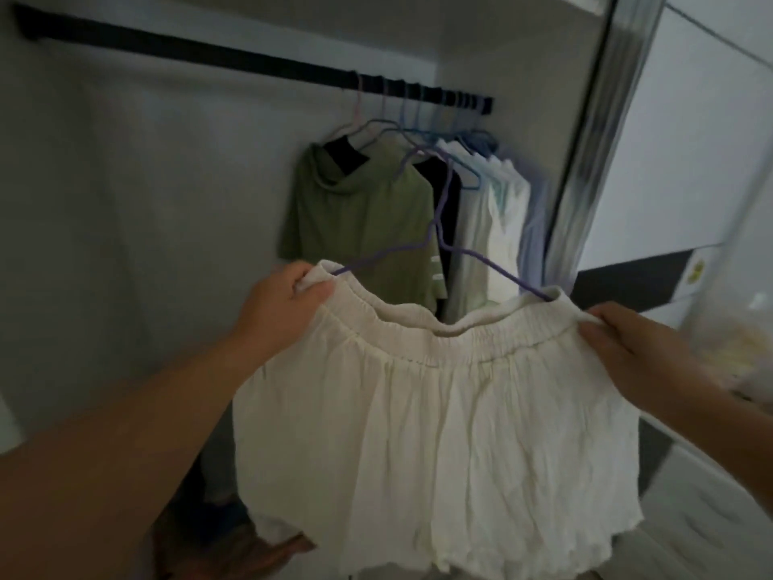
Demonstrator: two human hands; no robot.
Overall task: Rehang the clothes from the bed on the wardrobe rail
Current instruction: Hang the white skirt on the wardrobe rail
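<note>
— What has each grip got hold of?

— The left hand (288,293) pinches the left end of the elastic waistband of a white skirt (439,433), thumb on the near side and fingers curled behind the cloth. The right hand (627,349) grips the right end of the same waistband, fingers folded over the edge.

— And how does the skirt look?

— Cream-white, thin and crinkled, gathered below the waistband, with a wavy hem. It hangs spread between the two hands, in front of the open wardrobe. A purple hanger (443,244) has both shoulders tucked inside the waistband; its hook rises toward the far clothes, below the rail.

— What lies farther off?

— A black rail (209,56) runs across the wardrobe. At its right end hang a green top (359,228), a dark garment (447,203) and pale clothes (493,228) on thin hangers, close together.
</note>
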